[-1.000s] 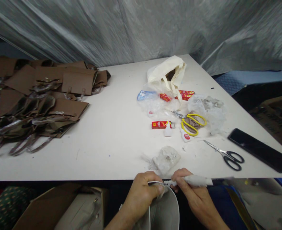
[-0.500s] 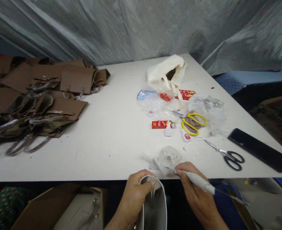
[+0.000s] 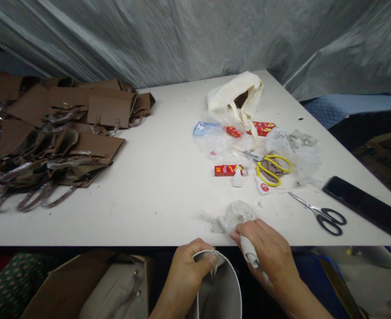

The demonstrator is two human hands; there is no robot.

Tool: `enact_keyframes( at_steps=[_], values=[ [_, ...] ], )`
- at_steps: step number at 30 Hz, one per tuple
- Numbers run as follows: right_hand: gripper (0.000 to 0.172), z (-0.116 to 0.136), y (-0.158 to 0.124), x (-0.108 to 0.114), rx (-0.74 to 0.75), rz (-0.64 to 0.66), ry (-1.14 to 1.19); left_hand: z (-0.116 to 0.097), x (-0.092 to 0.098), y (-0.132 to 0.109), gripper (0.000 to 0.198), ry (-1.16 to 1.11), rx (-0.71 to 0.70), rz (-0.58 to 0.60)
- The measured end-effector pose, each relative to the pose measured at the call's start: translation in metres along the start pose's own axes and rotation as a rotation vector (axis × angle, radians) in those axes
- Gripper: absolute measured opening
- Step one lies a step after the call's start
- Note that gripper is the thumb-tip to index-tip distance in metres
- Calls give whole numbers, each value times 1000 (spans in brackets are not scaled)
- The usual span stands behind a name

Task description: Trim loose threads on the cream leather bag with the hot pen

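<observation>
My left hand (image 3: 191, 270) is closed, pinching the top rim of a light grey bag (image 3: 220, 288) just below the near edge of the white table (image 3: 162, 186). My right hand (image 3: 270, 261) is wrapped round a white pen-shaped tool (image 3: 250, 252), whose tip points up toward a small crumpled clear plastic wad (image 3: 237, 215) at the table's front edge. The tool's tip is hidden by my fingers. The bag hangs below the tabletop between my two hands.
A pile of brown bags (image 3: 49, 137) with clear handles covers the table's left. A cream cloth bag (image 3: 237, 97), red boxes (image 3: 227, 170), small glue bottles (image 3: 237, 178), yellow scissors (image 3: 271, 166), black scissors (image 3: 321, 212) and a black phone (image 3: 364, 206) lie right. Cardboard boxes (image 3: 69, 288) stand below.
My right hand swung the white tool from lying level across the bag's rim to pointing up at the plastic wad on the table edge. My left hand kept its pinch on the rim.
</observation>
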State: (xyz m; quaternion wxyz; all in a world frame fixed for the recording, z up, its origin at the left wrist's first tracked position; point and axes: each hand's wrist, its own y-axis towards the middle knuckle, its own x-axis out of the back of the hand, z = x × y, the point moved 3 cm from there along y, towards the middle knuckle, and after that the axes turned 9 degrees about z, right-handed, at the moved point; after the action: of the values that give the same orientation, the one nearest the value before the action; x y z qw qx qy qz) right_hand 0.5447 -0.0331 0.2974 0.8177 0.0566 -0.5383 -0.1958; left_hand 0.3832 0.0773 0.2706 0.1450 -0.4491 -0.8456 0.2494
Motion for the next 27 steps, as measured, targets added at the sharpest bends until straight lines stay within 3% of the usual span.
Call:
enact_keyframes(
  at_steps=[10,14,16,21,27],
  values=[
    [24,-15,-10,-2,-118,25,275,-2,-2,-7,31,-176,-55,129],
    [13,-10,-18,6,-97,-63,327,-1,-4,-6,33,-247,-45,147],
    [16,-6,-22,9,-153,-69,496,-1,-4,-7,32,-255,-38,146],
    [33,4,-30,0,-326,105,952,1,-4,-6,33,-215,-33,165],
    [34,5,-33,-4,-352,112,1009,0,-6,-7,34,-215,-33,203]
  ],
)
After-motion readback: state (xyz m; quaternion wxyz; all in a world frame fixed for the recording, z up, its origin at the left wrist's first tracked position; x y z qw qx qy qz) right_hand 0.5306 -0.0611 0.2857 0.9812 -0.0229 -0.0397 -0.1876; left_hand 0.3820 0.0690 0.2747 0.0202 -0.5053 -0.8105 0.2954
